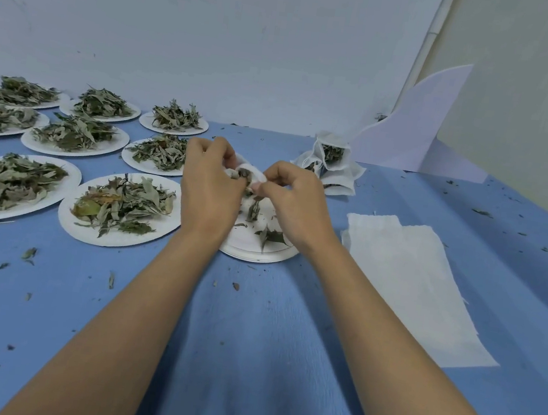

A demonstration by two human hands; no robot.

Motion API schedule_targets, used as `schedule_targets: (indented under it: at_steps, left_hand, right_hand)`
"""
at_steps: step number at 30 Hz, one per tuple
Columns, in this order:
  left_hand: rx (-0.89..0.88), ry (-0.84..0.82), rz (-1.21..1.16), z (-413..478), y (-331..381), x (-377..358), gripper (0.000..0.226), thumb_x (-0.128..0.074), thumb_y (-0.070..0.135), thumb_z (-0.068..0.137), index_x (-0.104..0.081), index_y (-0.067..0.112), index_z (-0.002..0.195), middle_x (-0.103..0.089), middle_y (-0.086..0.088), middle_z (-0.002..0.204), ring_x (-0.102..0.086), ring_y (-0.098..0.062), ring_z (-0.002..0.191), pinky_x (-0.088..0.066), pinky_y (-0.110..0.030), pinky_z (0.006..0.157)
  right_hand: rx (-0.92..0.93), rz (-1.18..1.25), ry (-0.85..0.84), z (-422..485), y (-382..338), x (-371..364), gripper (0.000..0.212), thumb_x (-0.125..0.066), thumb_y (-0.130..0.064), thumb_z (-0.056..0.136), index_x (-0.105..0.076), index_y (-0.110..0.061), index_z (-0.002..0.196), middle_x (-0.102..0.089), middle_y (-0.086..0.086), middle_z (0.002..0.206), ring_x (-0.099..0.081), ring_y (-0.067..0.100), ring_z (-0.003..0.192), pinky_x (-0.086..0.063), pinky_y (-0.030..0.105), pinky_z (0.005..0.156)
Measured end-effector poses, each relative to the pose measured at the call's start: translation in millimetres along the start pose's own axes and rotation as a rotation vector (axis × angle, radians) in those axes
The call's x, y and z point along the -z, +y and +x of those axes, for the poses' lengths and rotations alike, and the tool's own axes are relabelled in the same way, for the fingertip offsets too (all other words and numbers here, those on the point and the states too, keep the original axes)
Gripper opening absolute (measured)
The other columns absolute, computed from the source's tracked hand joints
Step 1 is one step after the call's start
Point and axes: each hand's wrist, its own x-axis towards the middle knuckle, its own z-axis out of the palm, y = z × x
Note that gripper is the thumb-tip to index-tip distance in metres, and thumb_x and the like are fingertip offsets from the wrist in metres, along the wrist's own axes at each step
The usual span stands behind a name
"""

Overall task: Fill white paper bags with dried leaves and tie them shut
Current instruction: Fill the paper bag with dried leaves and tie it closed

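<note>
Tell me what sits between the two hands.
Head view: a small white bag, gripped on either side by the left hand and the right hand.

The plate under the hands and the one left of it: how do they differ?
The plate under the hands holds a few scattered leaves; the left plate is heaped. The plate under the hands is partly hidden by the left hand and right hand gripping a white bag; the left plate lies uncovered. Both are round, white, on blue cloth.

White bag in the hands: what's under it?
A white paper plate holding a few loose dried leaves. The left hand and right hand, both pinching the bag, cover much of the plate, so what lies there is unseen.
</note>
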Motion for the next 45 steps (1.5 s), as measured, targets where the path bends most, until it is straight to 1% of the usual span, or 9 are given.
schedule_targets:
  at_steps: [4,7,12,17,22,30,35,39,45]
  left_hand:
    - [0.055,-0.056,-0.049,3.3,1.0,-1.4,0.021,-0.073,0.013,0.078,-0.057,0.010,0.091,-0.048,-0.004,0.101,-0.043,0.001,0.076,-0.027,0.001,0.064]
    - [0.143,-0.192,-0.148,5.8,2.1,0.0,0.024,-0.078,0.021,0.075,-0.061,0.018,0.091,-0.059,0.005,0.096,-0.054,-0.005,0.088,-0.034,-0.010,0.062]
    - [0.421,-0.373,-0.512,9.8,7.6,2.1,0.005,-0.064,0.014,0.086,-0.066,0.014,0.090,-0.068,-0.007,0.096,-0.070,-0.020,0.088,-0.057,-0.035,0.086]
    - [0.307,-0.323,-0.405,4.3,4.3,1.4,0.010,-0.074,0.016,0.080,-0.065,0.019,0.082,-0.063,0.013,0.081,-0.071,-0.019,0.081,-0.058,-0.040,0.082]
    - [0.241,-0.168,-0.284,6.6,1.2,0.9,0.022,-0.068,0.010,0.078,-0.053,0.024,0.073,-0.062,-0.002,0.101,-0.055,-0.004,0.067,-0.045,-0.010,0.054]
    - [0.222,-0.112,-0.304,9.2,0.6,3.7,0.023,-0.071,0.016,0.080,-0.050,0.024,0.073,-0.062,-0.006,0.089,-0.061,-0.021,0.080,-0.050,-0.040,0.074]
    - [0.350,-0.307,-0.631,12.7,7.9,8.5,0.019,-0.046,-0.002,0.086,-0.054,0.015,0.082,-0.058,-0.002,0.088,-0.061,-0.008,0.070,-0.054,-0.021,0.062]
    - [0.275,-0.395,-0.537,11.1,4.8,10.3,0.017,-0.069,0.009,0.082,-0.057,0.018,0.088,-0.062,0.001,0.100,-0.065,-0.011,0.079,-0.057,-0.030,0.079]
    - [0.273,-0.181,-0.422,10.5,-0.5,9.0,0.026,-0.080,0.020,0.074,-0.054,0.024,0.073,-0.064,0.001,0.083,-0.058,-0.017,0.074,-0.046,-0.026,0.068]
  right_hand:
    - [-0.074,-0.017,0.116,5.2,4.9,-3.2,0.019,-0.061,-0.014,0.082,-0.053,-0.022,0.067,-0.058,-0.009,0.063,-0.056,0.005,0.062,-0.043,0.021,0.060]
    - [-0.184,0.093,0.163,8.7,12.2,-2.7,0.018,-0.058,-0.012,0.087,-0.052,-0.019,0.072,-0.067,0.008,0.082,-0.068,0.027,0.081,-0.055,0.043,0.078]
    - [-0.215,0.176,0.226,10.8,15.2,1.7,0.017,-0.055,-0.008,0.090,-0.052,-0.014,0.074,-0.063,0.011,0.081,-0.070,0.028,0.074,-0.058,0.042,0.073]
    - [-0.231,0.215,0.195,11.0,13.6,1.8,0.015,-0.057,-0.007,0.089,-0.054,-0.012,0.075,-0.064,0.006,0.074,-0.067,0.018,0.060,-0.059,0.033,0.067]
    - [-0.214,0.309,0.119,10.0,4.9,-0.4,0.012,-0.058,-0.002,0.085,-0.057,-0.009,0.074,-0.064,0.007,0.067,-0.065,0.018,0.057,-0.059,0.035,0.067]
    - [-0.175,0.289,0.117,8.4,3.7,-3.8,0.011,-0.056,-0.003,0.085,-0.057,-0.009,0.077,-0.064,0.003,0.062,-0.066,0.016,0.057,-0.059,0.036,0.069]
    - [-0.246,0.479,0.157,11.3,6.3,2.2,0.011,-0.055,-0.003,0.091,-0.054,-0.007,0.081,-0.063,0.009,0.073,-0.067,0.017,0.058,-0.059,0.026,0.063]
    - [-0.231,0.469,0.148,10.7,6.5,1.6,0.012,-0.055,-0.003,0.091,-0.054,-0.008,0.079,-0.064,0.008,0.071,-0.067,0.017,0.059,-0.058,0.026,0.063]
    - [-0.092,0.267,0.080,4.5,1.2,-1.7,0.015,-0.056,-0.002,0.083,-0.056,-0.013,0.072,-0.063,0.008,0.071,-0.063,0.013,0.055,-0.056,0.038,0.067]
